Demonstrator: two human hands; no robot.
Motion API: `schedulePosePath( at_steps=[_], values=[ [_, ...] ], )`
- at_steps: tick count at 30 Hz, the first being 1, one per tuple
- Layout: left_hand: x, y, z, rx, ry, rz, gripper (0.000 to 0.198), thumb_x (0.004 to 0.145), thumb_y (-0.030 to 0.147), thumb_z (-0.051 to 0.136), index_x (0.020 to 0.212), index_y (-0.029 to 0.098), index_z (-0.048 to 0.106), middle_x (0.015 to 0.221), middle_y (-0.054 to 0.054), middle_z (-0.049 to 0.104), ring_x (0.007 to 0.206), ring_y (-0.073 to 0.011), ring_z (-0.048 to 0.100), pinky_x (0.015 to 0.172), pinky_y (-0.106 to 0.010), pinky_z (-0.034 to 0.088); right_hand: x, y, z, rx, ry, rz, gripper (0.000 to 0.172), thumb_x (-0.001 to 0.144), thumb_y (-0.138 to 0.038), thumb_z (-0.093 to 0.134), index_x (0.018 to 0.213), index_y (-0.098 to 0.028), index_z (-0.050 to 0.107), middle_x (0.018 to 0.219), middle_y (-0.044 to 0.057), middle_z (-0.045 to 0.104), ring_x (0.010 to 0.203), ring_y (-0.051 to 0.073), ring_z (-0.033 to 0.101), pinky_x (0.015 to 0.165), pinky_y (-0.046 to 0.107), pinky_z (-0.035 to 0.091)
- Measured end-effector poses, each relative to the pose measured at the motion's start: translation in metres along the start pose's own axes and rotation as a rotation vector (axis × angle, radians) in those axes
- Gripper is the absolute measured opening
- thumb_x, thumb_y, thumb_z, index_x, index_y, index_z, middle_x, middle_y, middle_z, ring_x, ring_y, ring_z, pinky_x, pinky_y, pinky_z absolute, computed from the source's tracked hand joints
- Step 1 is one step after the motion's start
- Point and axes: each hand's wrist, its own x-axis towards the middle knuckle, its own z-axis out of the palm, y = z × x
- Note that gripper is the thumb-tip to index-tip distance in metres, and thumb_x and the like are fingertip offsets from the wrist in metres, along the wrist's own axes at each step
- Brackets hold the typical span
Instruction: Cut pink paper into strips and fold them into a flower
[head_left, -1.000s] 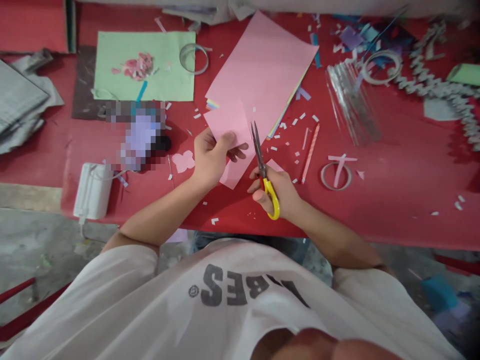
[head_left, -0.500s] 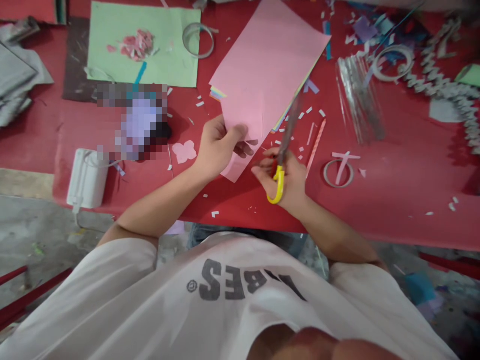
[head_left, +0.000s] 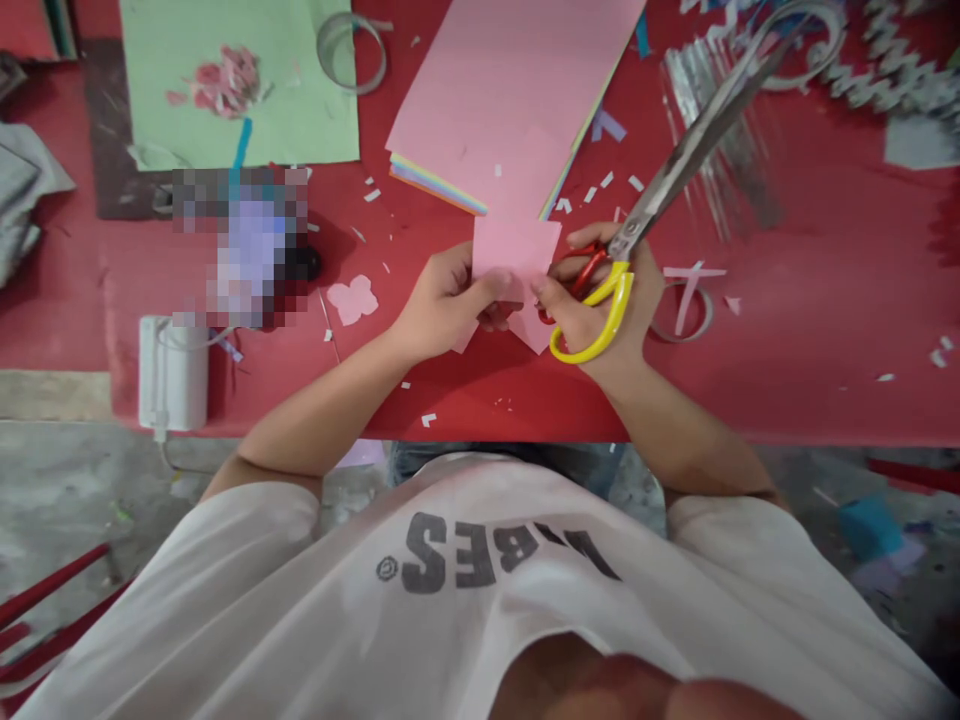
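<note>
My left hand [head_left: 442, 305] pinches a small piece of pink paper [head_left: 516, 255] over the red table [head_left: 787, 370]. My right hand [head_left: 604, 305] grips scissors [head_left: 660, 195] with one yellow and one red handle; its fingertips also touch the paper's right edge. The shut blades point up and to the right, away from the paper. Just beyond the hands lies a stack of coloured sheets with a pink sheet [head_left: 502, 90] on top.
A green sheet [head_left: 232, 85] with pink scraps lies at the far left, a tape ring [head_left: 349, 50] beside it. A pink flower cut-out [head_left: 352, 298], a white box [head_left: 172, 372], another tape ring [head_left: 682, 310], clear wrapping [head_left: 720, 130] and paper bits litter the table.
The scissors swung from pointing straight ahead to up and right. My right hand came in to the paper, and both hands now hold the small pink piece together.
</note>
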Motion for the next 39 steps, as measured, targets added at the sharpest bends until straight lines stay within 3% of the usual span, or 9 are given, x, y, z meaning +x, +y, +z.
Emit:
schedulePosePath(
  at_steps=[4, 9, 17, 23, 28, 30, 35, 39],
  values=[
    [0.004, -0.010, -0.002, -0.059, 0.017, -0.005, 0.046, 0.107, 0.067, 0.077, 0.122, 0.024, 0.071, 0.090, -0.002, 0.077, 0.061, -0.0169, 0.076, 0.049, -0.024, 0.055, -0.001, 0.004, -0.001, -0.022, 0.000, 0.024, 0.057, 0.097, -0.060, 0.092, 0.130, -0.037, 0.052, 0.085, -0.005, 0.072, 0.080, 0.026, 0.079, 0.083, 0.053, 0.073],
    [0.005, -0.014, -0.001, -0.090, 0.017, -0.008, 0.047, 0.107, 0.069, 0.076, 0.108, 0.022, 0.070, 0.087, -0.001, 0.075, 0.058, -0.0143, 0.073, 0.049, -0.024, 0.054, -0.004, 0.013, 0.003, -0.014, 0.004, 0.016, 0.054, 0.098, -0.059, 0.091, 0.131, -0.037, 0.054, 0.094, -0.003, 0.074, 0.098, 0.029, 0.083, 0.092, 0.055, 0.074],
    [0.008, -0.019, -0.002, -0.078, 0.042, 0.046, 0.047, 0.107, 0.068, 0.077, 0.103, 0.022, 0.069, 0.086, -0.001, 0.074, 0.056, -0.0127, 0.072, 0.049, -0.023, 0.056, -0.001, 0.010, 0.005, 0.066, 0.013, -0.099, 0.055, 0.090, -0.058, 0.097, 0.125, -0.038, 0.060, 0.076, -0.008, 0.062, 0.067, 0.021, 0.072, 0.079, 0.049, 0.074],
    [0.009, -0.019, 0.000, -0.029, 0.043, 0.082, 0.047, 0.108, 0.067, 0.076, 0.104, 0.021, 0.069, 0.082, 0.000, 0.072, 0.054, -0.0120, 0.069, 0.049, -0.023, 0.056, 0.000, 0.004, 0.007, 0.081, 0.055, -0.093, 0.054, 0.092, -0.063, 0.094, 0.125, -0.038, 0.058, 0.074, -0.009, 0.059, 0.064, 0.020, 0.068, 0.069, 0.043, 0.068],
    [0.008, -0.022, 0.000, -0.003, 0.041, 0.103, 0.046, 0.109, 0.066, 0.074, 0.104, 0.021, 0.068, 0.080, 0.001, 0.070, 0.055, -0.0124, 0.069, 0.050, -0.024, 0.058, -0.001, 0.001, 0.003, -0.019, 0.027, 0.000, 0.054, 0.097, -0.063, 0.090, 0.129, -0.039, 0.053, 0.082, -0.006, 0.071, 0.073, 0.022, 0.072, 0.081, 0.047, 0.070],
    [0.008, -0.024, -0.001, 0.003, 0.036, 0.108, 0.046, 0.109, 0.067, 0.074, 0.106, 0.022, 0.068, 0.080, 0.001, 0.069, 0.056, -0.0130, 0.070, 0.052, -0.024, 0.059, 0.000, -0.001, 0.003, -0.011, 0.039, -0.038, 0.055, 0.097, -0.066, 0.088, 0.130, -0.038, 0.054, 0.083, -0.005, 0.073, 0.073, 0.024, 0.074, 0.080, 0.049, 0.070],
    [0.009, -0.027, -0.004, 0.024, 0.037, 0.130, 0.048, 0.109, 0.070, 0.073, 0.108, 0.022, 0.067, 0.080, 0.000, 0.068, 0.060, -0.0145, 0.072, 0.055, -0.026, 0.061, 0.005, 0.000, 0.004, 0.099, 0.094, -0.207, 0.050, 0.091, -0.062, 0.094, 0.123, -0.035, 0.066, 0.080, -0.006, 0.072, 0.063, 0.021, 0.072, 0.062, 0.041, 0.064],
    [0.009, -0.023, -0.004, 0.049, 0.031, 0.156, 0.051, 0.108, 0.073, 0.071, 0.107, 0.022, 0.067, 0.078, 0.001, 0.067, 0.057, -0.0135, 0.070, 0.053, -0.025, 0.059, 0.005, -0.002, 0.000, 0.109, 0.059, -0.151, 0.053, 0.090, -0.057, 0.096, 0.127, -0.037, 0.064, 0.085, -0.005, 0.077, 0.071, 0.024, 0.077, 0.069, 0.044, 0.067]
  ],
)
